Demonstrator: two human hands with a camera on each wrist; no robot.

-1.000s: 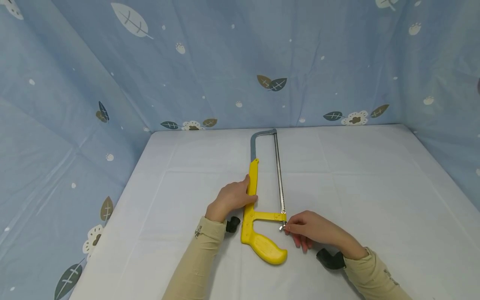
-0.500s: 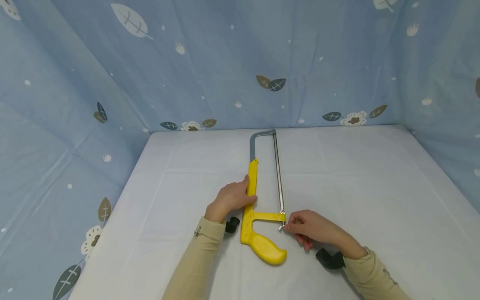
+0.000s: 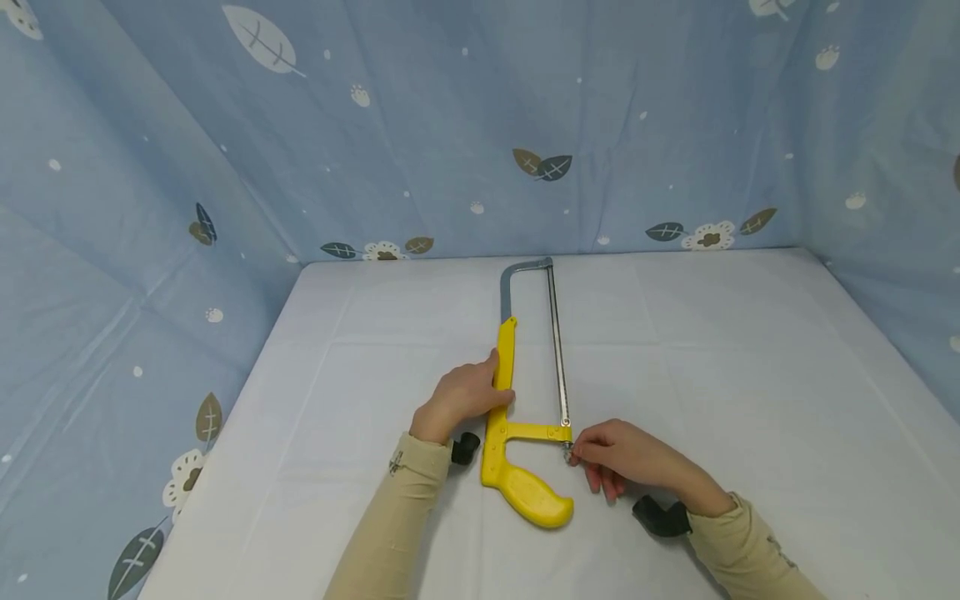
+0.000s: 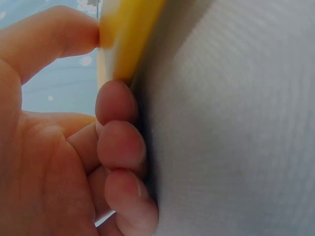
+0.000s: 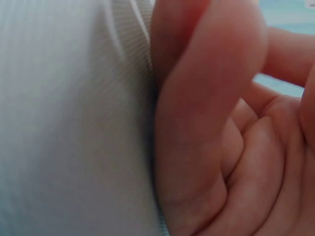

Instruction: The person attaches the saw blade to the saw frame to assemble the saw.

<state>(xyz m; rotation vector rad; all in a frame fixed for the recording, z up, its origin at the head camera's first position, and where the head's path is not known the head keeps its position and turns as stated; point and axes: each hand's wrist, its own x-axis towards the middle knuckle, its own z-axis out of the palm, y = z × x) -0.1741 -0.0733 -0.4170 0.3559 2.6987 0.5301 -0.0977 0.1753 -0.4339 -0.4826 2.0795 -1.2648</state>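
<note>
A yellow hacksaw (image 3: 534,498) lies flat on the white cloth, its handle towards me and its grey front bow pointing away. Along its right side runs the blade (image 3: 557,350). My left hand (image 3: 462,395) grips the yellow frame from the left; in the left wrist view, thumb and fingers meet the frame (image 4: 129,42). At the blade's near end, beside the short yellow crossbar (image 3: 536,432), my right hand (image 3: 628,454) pinches a small silver wing nut (image 3: 567,452). Curled fingers fill the right wrist view, and the nut is out of sight there.
A white cloth (image 3: 712,358) covers the table. Blue patterned fabric (image 3: 465,125) hangs behind it and along both sides. Black wrist devices (image 3: 660,518) show by both sleeves.
The wing nut sits at a different angle than before, and my right fingertips have shifted slightly around it. The hacksaw and my left hand stay in place.
</note>
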